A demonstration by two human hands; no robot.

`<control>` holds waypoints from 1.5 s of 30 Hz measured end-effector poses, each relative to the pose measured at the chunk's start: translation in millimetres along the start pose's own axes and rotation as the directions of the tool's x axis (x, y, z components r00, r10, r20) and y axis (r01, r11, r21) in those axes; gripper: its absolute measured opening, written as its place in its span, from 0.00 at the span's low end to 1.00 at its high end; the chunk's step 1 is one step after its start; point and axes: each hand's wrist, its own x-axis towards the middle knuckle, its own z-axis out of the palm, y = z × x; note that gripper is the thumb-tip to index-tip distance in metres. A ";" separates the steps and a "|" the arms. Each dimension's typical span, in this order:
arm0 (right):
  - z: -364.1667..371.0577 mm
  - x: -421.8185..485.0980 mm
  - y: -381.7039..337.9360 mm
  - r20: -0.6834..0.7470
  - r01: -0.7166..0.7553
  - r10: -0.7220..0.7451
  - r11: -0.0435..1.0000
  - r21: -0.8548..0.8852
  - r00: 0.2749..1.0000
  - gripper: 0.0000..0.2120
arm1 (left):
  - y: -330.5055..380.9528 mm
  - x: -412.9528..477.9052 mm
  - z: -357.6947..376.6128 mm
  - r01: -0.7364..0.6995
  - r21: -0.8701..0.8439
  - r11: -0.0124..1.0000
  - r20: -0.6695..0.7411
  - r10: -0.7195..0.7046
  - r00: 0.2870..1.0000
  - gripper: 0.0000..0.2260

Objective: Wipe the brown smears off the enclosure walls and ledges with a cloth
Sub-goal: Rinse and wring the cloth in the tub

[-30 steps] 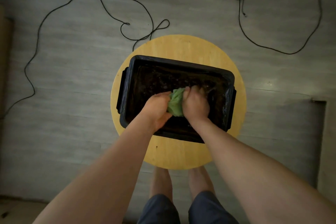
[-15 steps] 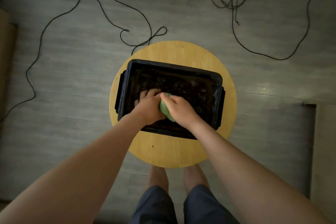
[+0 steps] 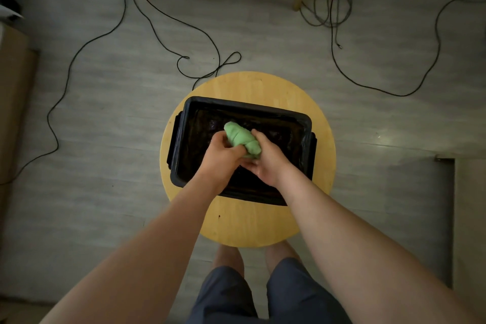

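Left hand [image 3: 219, 159] and right hand [image 3: 268, 163] both grip the bunched cloth [image 3: 240, 137] over the enclosure [image 3: 247, 106]; the walls are too dark to judge, but wiping is probably unfinished.

Round wooden table [image 3: 246, 221], black floor cables [image 3: 402, 95]

both hands, left hand [image 3: 219, 159] and right hand [image 3: 268, 162], around a rolled green cloth [image 3: 242, 138] over the black tray [image 3: 184, 123]

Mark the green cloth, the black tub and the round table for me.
green cloth [image 3: 242, 139], head view, on the middle of the twisted roll
black tub [image 3: 247, 107], head view, on the far rim
round table [image 3: 252, 221], head view, on the bare wooden top nearer than the tub
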 end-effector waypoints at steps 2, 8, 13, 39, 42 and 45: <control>2.0 -2.6 -5.5 -0.053 0.036 -0.039 0.998 -0.052 0.998 0.18 | 1.7 0.8 -1.7 0.006 0.075 0.997 -0.019 -0.005 1.000 0.40; 0.4 -12.7 -24.5 -0.087 0.001 -0.021 0.975 -0.223 0.996 0.11 | 14.2 2.1 -6.2 -0.125 0.778 0.615 0.188 -0.037 0.982 0.49; -1.3 -15.3 -39.2 0.129 -0.072 0.103 0.971 -0.227 0.986 0.15 | 14.4 11.8 -1.6 -0.203 0.926 0.319 0.226 -0.035 0.974 0.51; 6.3 -8.4 -62.4 0.066 -0.068 0.325 0.385 -0.920 0.943 0.19 | 32.9 33.1 6.5 -0.389 0.884 -0.259 0.401 -0.005 0.916 0.20; 9.4 -8.3 -54.6 0.065 0.053 0.160 0.082 -0.995 0.985 0.13 | 40.6 33.6 7.4 -0.383 0.870 -0.310 0.384 -0.061 0.921 0.08; 9.8 -9.7 -46.0 0.186 0.183 -0.008 -0.149 -0.972 0.982 0.07 | 43.6 37.9 9.2 -0.360 0.901 -0.242 0.324 -0.175 0.930 0.06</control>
